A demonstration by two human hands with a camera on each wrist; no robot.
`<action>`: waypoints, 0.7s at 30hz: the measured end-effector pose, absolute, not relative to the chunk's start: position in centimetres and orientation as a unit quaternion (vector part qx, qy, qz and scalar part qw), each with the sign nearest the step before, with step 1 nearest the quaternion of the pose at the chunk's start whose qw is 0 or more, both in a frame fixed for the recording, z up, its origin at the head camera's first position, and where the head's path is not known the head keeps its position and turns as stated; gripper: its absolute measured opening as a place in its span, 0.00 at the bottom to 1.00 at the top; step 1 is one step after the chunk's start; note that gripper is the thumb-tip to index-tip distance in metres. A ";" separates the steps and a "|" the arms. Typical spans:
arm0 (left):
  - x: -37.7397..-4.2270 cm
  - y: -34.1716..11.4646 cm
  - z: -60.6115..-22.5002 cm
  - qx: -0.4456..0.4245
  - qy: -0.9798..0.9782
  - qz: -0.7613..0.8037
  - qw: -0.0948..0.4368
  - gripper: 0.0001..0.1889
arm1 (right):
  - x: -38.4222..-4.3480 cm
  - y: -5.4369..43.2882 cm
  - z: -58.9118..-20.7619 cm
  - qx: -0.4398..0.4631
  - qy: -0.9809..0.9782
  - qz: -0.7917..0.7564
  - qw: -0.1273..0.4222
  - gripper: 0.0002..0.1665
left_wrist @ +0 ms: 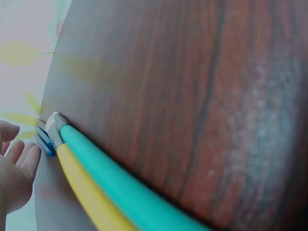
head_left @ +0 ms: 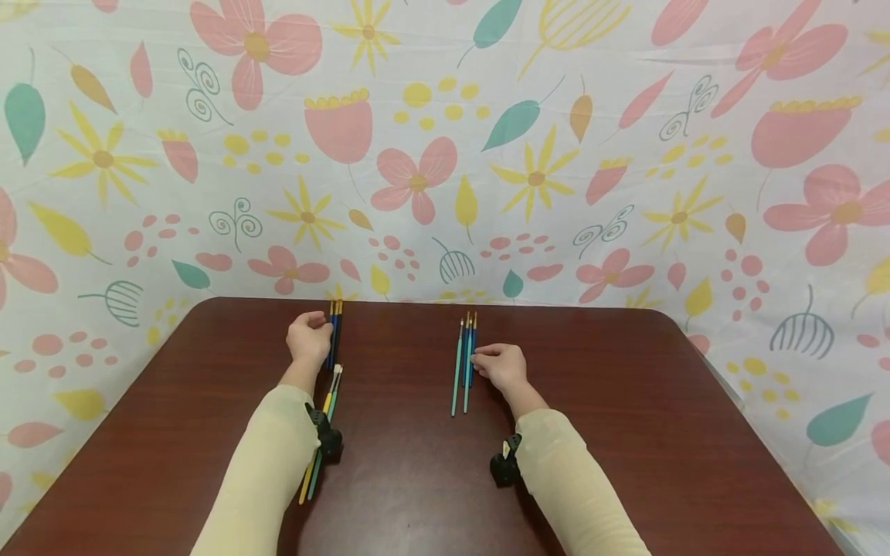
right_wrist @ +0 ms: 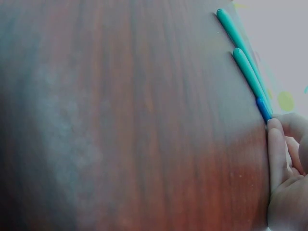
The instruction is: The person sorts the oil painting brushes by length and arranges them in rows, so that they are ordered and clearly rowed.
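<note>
In the head view my left hand [head_left: 309, 340] lies beside a blue and black bunch of paintbrushes [head_left: 337, 328] at the table's far edge. Its fingers look loosely bent in the left wrist view, close to the blue handle ends [left_wrist: 47, 146]. Under the left forearm lie a yellow paintbrush [left_wrist: 91, 195] and a green paintbrush [left_wrist: 120, 180], partly hidden in the head view. My right hand [head_left: 504, 365] pinches a blue paintbrush [right_wrist: 263, 109] between thumb and forefinger. Two teal paintbrushes [head_left: 456, 378] lie left of that hand, alongside more blue.
The dark brown wooden table [head_left: 396, 463] has rounded far corners. Behind it hangs a white cloth [head_left: 431, 255] with a flower and leaf print. A small black camera is strapped to each wrist over the pale sleeves [head_left: 274, 440].
</note>
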State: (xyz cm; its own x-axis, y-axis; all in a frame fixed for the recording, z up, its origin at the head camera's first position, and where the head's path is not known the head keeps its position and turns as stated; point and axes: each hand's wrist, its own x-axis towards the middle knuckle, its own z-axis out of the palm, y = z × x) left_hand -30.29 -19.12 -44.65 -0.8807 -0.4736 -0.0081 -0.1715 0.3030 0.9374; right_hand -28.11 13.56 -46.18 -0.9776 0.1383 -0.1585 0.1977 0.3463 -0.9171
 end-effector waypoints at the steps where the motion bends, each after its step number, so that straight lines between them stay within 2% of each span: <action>1: -30.3 -19.1 -44.6 0.201 -0.796 -0.554 0.138 0.18 | -28.1 13.6 -46.2 0.100 0.820 -0.562 0.026 0.14; 21: -29.4 -17.7 -43.4 0.149 -0.808 -0.559 0.110 0.20 | -28.1 13.5 -46.1 0.101 0.817 -0.566 0.028 0.15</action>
